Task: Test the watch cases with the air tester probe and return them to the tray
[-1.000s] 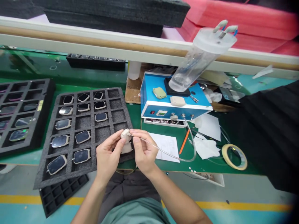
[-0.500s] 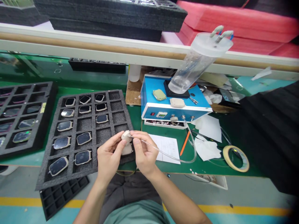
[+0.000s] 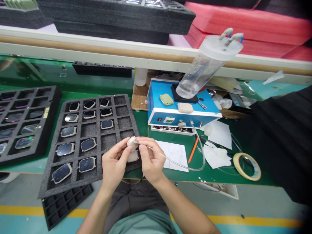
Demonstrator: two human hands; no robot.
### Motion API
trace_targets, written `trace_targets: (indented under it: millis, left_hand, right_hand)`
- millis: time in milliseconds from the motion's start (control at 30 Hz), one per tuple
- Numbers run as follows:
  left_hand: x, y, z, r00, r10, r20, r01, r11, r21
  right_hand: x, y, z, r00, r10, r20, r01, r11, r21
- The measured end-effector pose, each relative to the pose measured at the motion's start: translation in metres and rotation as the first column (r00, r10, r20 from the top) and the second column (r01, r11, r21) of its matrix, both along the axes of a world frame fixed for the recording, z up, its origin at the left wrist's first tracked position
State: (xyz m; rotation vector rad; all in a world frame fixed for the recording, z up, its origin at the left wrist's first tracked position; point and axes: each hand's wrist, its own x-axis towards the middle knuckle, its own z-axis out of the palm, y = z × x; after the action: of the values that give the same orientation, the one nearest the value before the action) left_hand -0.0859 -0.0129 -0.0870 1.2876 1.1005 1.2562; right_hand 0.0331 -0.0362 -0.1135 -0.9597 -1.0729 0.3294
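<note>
My left hand (image 3: 116, 159) pinches a beige watch case (image 3: 132, 142) between thumb and fingers, over the right edge of a grey foam tray (image 3: 95, 129). Closed round the end of a clear thin tube (image 3: 174, 161), my right hand (image 3: 152, 157) holds its tip against the case's side. The tube loops back to the front of a blue pressure tester (image 3: 156, 115) with a clear cylinder (image 3: 203, 70) on top. Below the held case, another beige watch case (image 3: 133, 156) lies in the tray, partly hidden. Several watches with dark screens (image 3: 87, 164) fill other compartments.
Left stands a second foam tray (image 3: 52, 112) with watches. On the blue box lie a green case (image 3: 166, 99) and a beige case (image 3: 185, 107). Right are printed paper (image 3: 175, 151), an orange pen (image 3: 193, 150), tissues (image 3: 215, 156), a tape roll (image 3: 236, 162) and a black foam stack (image 3: 282, 136).
Both hands keep the same hold on the case and tube, with the tip at the same spot. The whole view shifts only very slightly.
</note>
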Motion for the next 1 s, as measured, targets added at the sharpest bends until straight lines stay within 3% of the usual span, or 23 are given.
trace_targets:
  millis: [1000]
  left_hand:
    - [-0.0015, -0.0014, 0.0012, 0.999, -0.004, -0.033, 0.003, 1.0, -0.028]
  right_hand:
    - [-0.0006, -0.0007, -0.001, 1.0, -0.007, -0.004, 0.007, 1.0, -0.015]
